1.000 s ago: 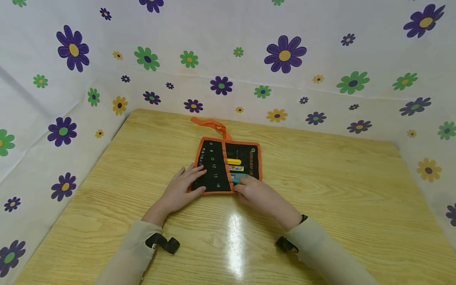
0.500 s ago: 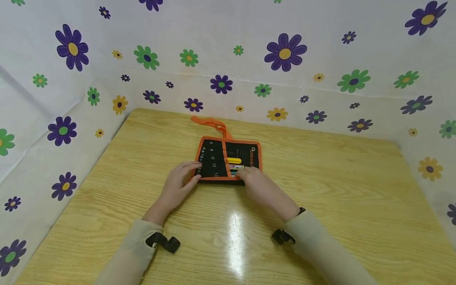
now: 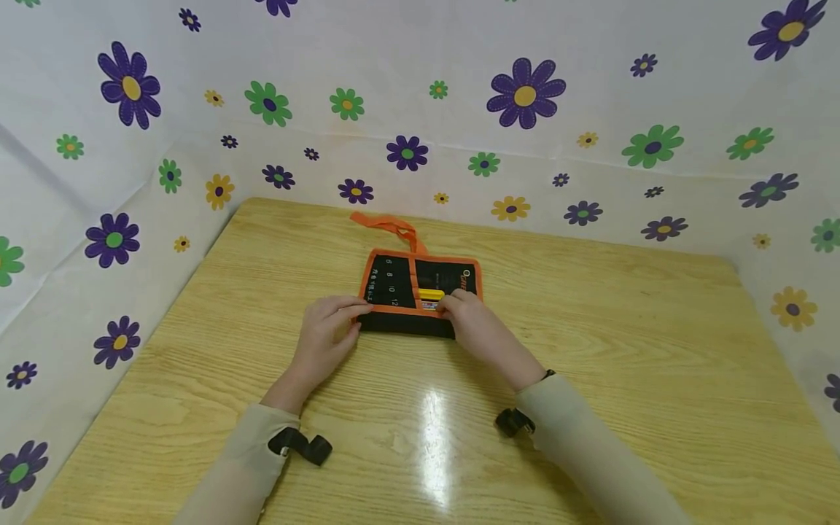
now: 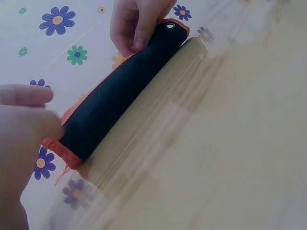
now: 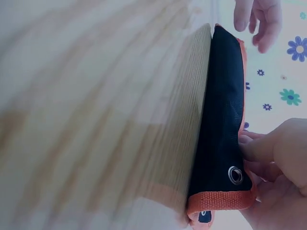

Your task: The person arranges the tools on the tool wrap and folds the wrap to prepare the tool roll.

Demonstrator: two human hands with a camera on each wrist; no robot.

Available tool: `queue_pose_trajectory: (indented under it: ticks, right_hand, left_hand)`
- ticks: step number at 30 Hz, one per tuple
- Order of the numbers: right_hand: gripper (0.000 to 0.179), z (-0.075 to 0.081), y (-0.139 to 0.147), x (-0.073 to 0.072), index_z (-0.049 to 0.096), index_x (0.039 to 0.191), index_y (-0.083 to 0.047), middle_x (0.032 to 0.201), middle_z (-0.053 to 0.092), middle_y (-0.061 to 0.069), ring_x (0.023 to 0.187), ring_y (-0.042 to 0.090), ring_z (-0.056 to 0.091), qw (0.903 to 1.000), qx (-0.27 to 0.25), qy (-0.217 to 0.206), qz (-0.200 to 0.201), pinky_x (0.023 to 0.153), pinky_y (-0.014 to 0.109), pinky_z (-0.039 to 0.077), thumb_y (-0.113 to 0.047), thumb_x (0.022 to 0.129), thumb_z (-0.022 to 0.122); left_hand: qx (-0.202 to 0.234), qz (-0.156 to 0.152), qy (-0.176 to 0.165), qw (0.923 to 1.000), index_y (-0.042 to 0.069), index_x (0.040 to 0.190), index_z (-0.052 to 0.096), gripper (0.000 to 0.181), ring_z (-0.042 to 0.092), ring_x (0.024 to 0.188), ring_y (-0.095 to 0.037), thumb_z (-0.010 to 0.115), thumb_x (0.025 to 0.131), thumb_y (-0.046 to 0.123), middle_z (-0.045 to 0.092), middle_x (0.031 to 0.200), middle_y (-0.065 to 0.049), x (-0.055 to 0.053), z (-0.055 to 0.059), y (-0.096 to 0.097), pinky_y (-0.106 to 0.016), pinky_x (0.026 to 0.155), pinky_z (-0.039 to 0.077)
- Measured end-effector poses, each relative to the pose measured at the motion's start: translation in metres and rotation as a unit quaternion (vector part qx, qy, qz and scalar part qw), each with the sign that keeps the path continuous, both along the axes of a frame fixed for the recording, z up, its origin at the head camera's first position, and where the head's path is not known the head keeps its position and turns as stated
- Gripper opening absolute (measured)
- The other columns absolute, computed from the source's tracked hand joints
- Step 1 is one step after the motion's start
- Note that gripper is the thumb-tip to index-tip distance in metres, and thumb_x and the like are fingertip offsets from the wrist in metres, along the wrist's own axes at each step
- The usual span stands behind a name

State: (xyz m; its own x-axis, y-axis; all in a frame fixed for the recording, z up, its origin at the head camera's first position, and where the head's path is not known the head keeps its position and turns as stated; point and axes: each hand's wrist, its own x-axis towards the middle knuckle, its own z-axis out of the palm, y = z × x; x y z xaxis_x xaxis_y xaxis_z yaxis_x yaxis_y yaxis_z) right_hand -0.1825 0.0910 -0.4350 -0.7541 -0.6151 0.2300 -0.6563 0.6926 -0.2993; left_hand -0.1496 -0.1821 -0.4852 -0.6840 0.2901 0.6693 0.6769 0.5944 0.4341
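Note:
A black cloth tool roll (image 3: pixel 383 281) with orange trim and printed numbers lies on the table. Its near side is folded over into a black band (image 3: pixel 407 323). At the right end of that fold my right hand (image 3: pixel 475 321) pinches the edge, thumb in front and fingers behind in the right wrist view. My left hand (image 3: pixel 324 332) is at the fold's left end, fingertips by the orange corner; its fingers are fairly straight in the left wrist view (image 4: pixel 24 124). A yellow-handled item (image 3: pixel 431 294) shows in a pocket, with part of a label-like strip below it.
An orange tie strap (image 3: pixel 397 226) trails from the roll's far edge. The wooden table (image 3: pixel 623 350) extends around it. White flower-printed cloth (image 3: pixel 446 65) stands behind and at both sides. Dark wrist straps with cameras (image 3: pixel 305 448) sit on both sleeves.
The roll's near edge has been turned up and folded away from me, covering the lower numbers and the turquoise item. Both hands have moved with it, the right one slightly forward.

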Motion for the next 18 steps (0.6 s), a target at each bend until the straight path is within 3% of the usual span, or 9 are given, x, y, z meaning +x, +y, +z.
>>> queue_pose_trajectory:
  ticks: [6,10,14,18]
  right_hand:
    - [0.009,0.002,0.000,0.000,0.072,0.096,-0.011,0.091,0.063,0.004,0.080,0.019,0.058,0.9963,0.061,0.061,0.004,0.074,0.030,0.052,-0.007,0.087,0.070]
    - [0.015,0.005,0.000,0.002,0.076,0.100,-0.013,0.094,0.065,0.003,0.084,0.020,0.057,0.9859,0.137,0.092,0.026,0.075,0.030,0.051,-0.007,0.088,0.068]
    - [0.019,0.010,0.001,0.007,0.075,0.105,-0.008,0.095,0.062,0.006,0.084,0.022,0.054,0.9805,0.168,0.096,0.036,0.072,0.032,0.049,-0.017,0.091,0.066]
    - [0.039,0.012,0.001,0.010,0.072,0.109,-0.006,0.098,0.055,0.006,0.089,0.024,0.047,0.9781,0.188,0.083,0.033,0.075,0.035,0.044,-0.038,0.088,0.068]
  left_hand:
    - [-0.071,-0.031,-0.056,0.9954,0.011,0.118,0.070,0.036,0.057,0.111,-0.022,0.070,0.083,0.005,0.063,0.123,-0.002,0.003,-0.001,0.000,-0.044,0.092,0.041]
    - [-0.103,-0.040,-0.091,0.9897,0.011,0.127,0.063,0.043,0.051,0.120,-0.023,0.069,0.085,0.010,0.056,0.134,-0.003,0.003,-0.002,0.001,-0.048,0.099,0.038]
    - [-0.116,-0.035,-0.121,0.9853,0.014,0.132,0.060,0.047,0.047,0.124,-0.024,0.070,0.086,0.014,0.053,0.136,-0.002,0.003,-0.004,0.000,-0.051,0.101,0.035]
    - [-0.113,-0.022,-0.143,0.9829,0.016,0.132,0.059,0.047,0.046,0.123,-0.025,0.070,0.086,0.015,0.054,0.135,-0.001,0.003,-0.004,0.002,-0.051,0.099,0.036]
